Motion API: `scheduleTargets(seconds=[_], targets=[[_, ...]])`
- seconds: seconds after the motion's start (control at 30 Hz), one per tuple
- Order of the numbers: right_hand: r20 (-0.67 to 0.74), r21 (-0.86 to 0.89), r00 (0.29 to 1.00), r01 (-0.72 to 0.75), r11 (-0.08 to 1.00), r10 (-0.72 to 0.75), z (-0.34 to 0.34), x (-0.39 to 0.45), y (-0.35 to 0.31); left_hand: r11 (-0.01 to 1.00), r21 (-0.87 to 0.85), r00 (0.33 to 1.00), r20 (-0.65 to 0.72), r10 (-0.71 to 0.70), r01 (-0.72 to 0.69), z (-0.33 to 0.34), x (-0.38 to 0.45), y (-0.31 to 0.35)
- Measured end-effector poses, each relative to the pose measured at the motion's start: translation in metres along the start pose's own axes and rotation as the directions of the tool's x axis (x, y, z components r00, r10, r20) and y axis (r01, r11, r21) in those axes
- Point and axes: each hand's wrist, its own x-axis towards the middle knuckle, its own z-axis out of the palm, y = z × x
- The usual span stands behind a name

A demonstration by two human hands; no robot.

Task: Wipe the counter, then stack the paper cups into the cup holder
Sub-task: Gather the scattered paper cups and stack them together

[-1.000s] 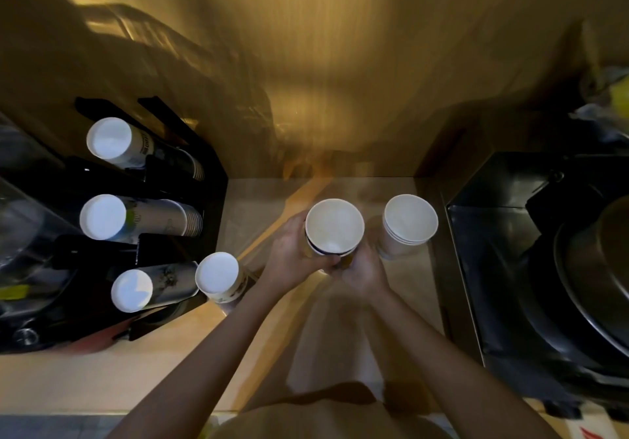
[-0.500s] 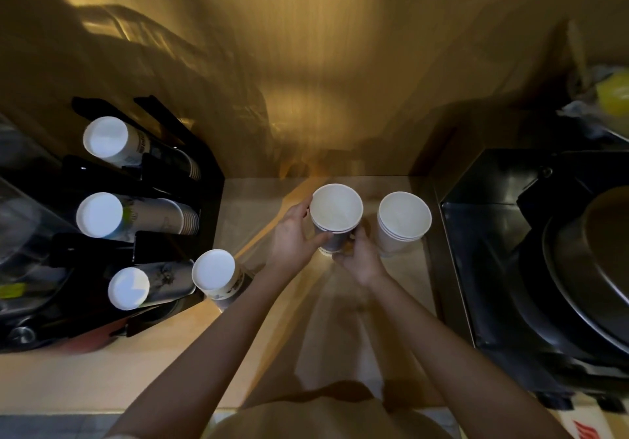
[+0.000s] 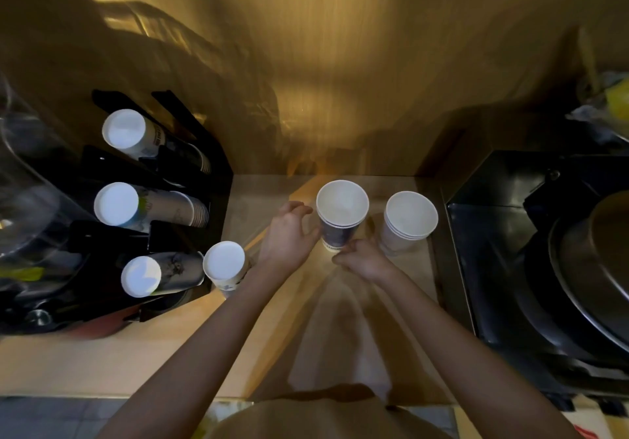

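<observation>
A short stack of paper cups (image 3: pixel 341 215) with a dark printed side stands upright, mouth up, at the back of the beige counter (image 3: pixel 190 353). My right hand (image 3: pixel 362 260) pinches its base from the front. To the left of the stack, my left hand (image 3: pixel 287 234) has spread fingers, its thumb at the cup's side. A second stack of white cups (image 3: pixel 410 220) stands just to the right. The black cup holder (image 3: pixel 218 173) at the left holds three rows of cups lying with their bottoms toward me. An upside-down cup (image 3: pixel 224 263) stands beside it.
A black appliance with a large metal pan (image 3: pixel 599 268) fills the right side, close to the white cups. A wood-panel wall (image 3: pixel 323 81) rises behind the counter. Clear plastic containers (image 3: pixel 23 180) sit at the far left.
The printed cup stack has moved away from me toward the wall and sits lower. My left hand's fingers have loosened from it; my right hand stays at its base.
</observation>
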Motion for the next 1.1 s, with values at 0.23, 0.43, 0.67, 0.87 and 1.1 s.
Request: scheduleTargets(seconds=[0.23, 0.43, 0.67, 0.87, 1.1], targets=[[0.114, 0.002, 0.947, 0.303, 0.953, -0.302, 0.006, -0.030, -0.062, 0.974, 0.180, 0.961, -0.212, 0.175, -0.138, -0.069, -0.047, -0.007], [0.136, -0.357, 0.817, 0.567, 0.742, -0.560, 0.033, -0.044, -0.109, 0.999, -0.011, 0.904, -0.426, -0.038, 0.036, -0.076, -0.086, -0.051], [0.336, -0.489, 0.712, 0.691, 0.532, -0.616, 0.078, -0.043, -0.123, 0.977, -0.195, 0.863, -0.476, -0.171, 0.086, -0.033, -0.112, -0.082], [0.328, -0.454, 0.728, 0.680, 0.576, -0.602, 0.096, -0.042, -0.110, 0.935, -0.354, 0.849, -0.503, -0.161, -0.032, -0.018, -0.111, -0.093], [0.302, -0.364, 0.732, 0.681, 0.635, -0.611, 0.089, -0.042, -0.103, 0.648, -0.715, 0.874, -0.109, -0.473, 0.262, 0.012, -0.106, -0.112]])
